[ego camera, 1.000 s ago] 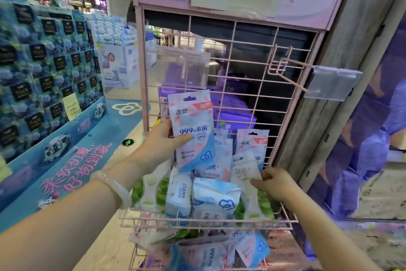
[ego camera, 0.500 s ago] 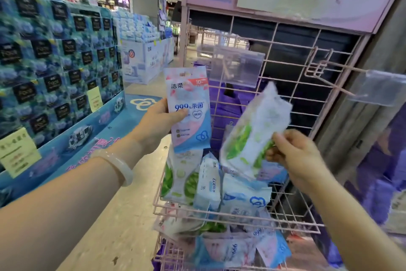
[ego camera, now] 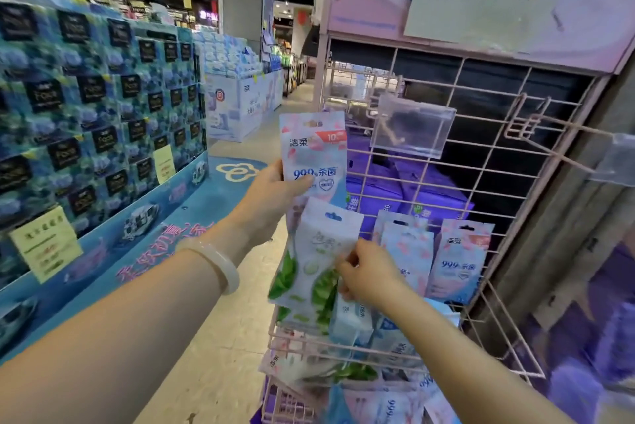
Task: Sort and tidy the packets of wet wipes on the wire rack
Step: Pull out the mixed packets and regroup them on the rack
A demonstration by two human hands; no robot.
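Observation:
My left hand (ego camera: 271, 196) grips a pink-and-blue "999" wipes packet (ego camera: 314, 157), held upright in front of the pink wire rack (ego camera: 481, 162). Just below it, my right hand (ego camera: 366, 274) pinches a white packet with green leaves (ego camera: 316, 258) at its right edge, at the left end of the rack's basket (ego camera: 508, 331). More pink "999" packets (ego camera: 458, 262) stand upright against the grid at the basket's right. White-and-blue packets (ego camera: 354, 322) lie jumbled in the basket under my right hand.
A lower basket (ego camera: 371, 406) holds more mixed packets. Two wire hooks with transparent tag holders (ego camera: 412, 129) stick out of the grid above the basket. A blue tissue display (ego camera: 96, 121) lines the left side, with bare floor (ego camera: 220, 337) between.
My right hand has carried the green-leaf packet down and left, from mid-air to the left end of the basket under the "999" packet. The view has shifted left.

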